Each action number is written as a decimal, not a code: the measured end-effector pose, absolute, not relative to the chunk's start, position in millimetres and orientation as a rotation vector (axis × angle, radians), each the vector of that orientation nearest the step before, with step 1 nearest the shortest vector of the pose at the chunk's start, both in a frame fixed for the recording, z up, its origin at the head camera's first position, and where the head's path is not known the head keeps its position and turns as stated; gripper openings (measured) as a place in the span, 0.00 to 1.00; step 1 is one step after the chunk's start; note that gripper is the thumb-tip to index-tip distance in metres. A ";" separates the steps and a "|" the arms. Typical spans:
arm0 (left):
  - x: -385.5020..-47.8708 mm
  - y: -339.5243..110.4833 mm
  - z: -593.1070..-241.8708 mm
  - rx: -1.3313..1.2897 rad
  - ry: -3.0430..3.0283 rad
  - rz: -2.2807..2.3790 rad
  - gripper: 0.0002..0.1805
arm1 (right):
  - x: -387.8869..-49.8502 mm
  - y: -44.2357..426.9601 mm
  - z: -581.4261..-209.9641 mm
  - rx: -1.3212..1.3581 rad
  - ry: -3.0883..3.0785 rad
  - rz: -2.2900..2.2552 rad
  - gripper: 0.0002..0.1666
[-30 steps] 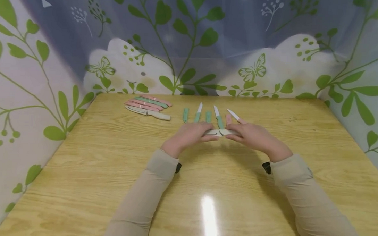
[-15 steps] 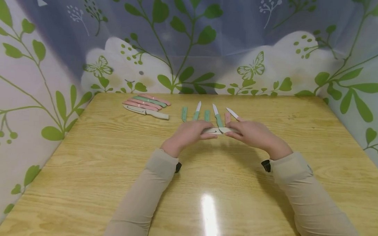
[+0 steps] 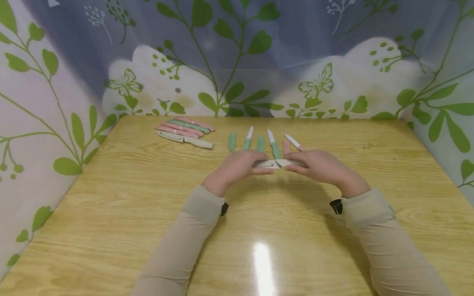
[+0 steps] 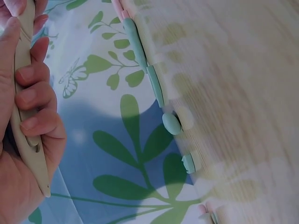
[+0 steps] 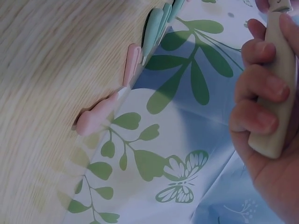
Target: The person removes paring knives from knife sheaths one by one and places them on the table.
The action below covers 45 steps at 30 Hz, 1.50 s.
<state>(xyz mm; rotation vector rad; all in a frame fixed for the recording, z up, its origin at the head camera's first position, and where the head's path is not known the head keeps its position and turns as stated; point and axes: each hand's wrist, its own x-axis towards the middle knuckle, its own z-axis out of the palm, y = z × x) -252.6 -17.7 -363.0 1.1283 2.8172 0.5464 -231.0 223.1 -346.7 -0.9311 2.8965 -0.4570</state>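
Your right hand (image 3: 318, 166) grips the handle of a cream knife (image 5: 282, 60) and your left hand (image 3: 242, 163) is curled round its sheath (image 4: 37, 168), the two parts meeting between your hands, crosswise above the table (image 3: 296, 237). Beyond lie two green knives (image 3: 275, 149), a pink knife (image 3: 294, 141) and three loose sheaths (image 3: 231, 142); farther left, a cluster of other knives (image 3: 198, 142)

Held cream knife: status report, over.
Left hand grips sheath, right hand grips handle. Cream knife held above table, no bare blade visible. Unsheathed knives lie just beyond; nothing seen blocking.
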 end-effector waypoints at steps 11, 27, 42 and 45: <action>-251.9 -16.8 -364.4 1.094 2.812 0.571 0.21 | -227.6 219.5 -344.2 -0.903 2.902 -0.423 0.22; -252.8 -17.6 -363.5 1.092 2.794 0.599 0.22 | -230.5 221.9 -344.2 -0.877 2.885 -0.427 0.23; -254.7 -21.0 -364.5 1.006 2.779 0.618 0.28 | -232.9 223.5 -344.9 -0.844 2.888 -0.437 0.24; -255.2 -21.4 -364.2 1.007 2.773 0.608 0.28 | -232.6 223.6 -344.6 -0.853 2.893 -0.430 0.23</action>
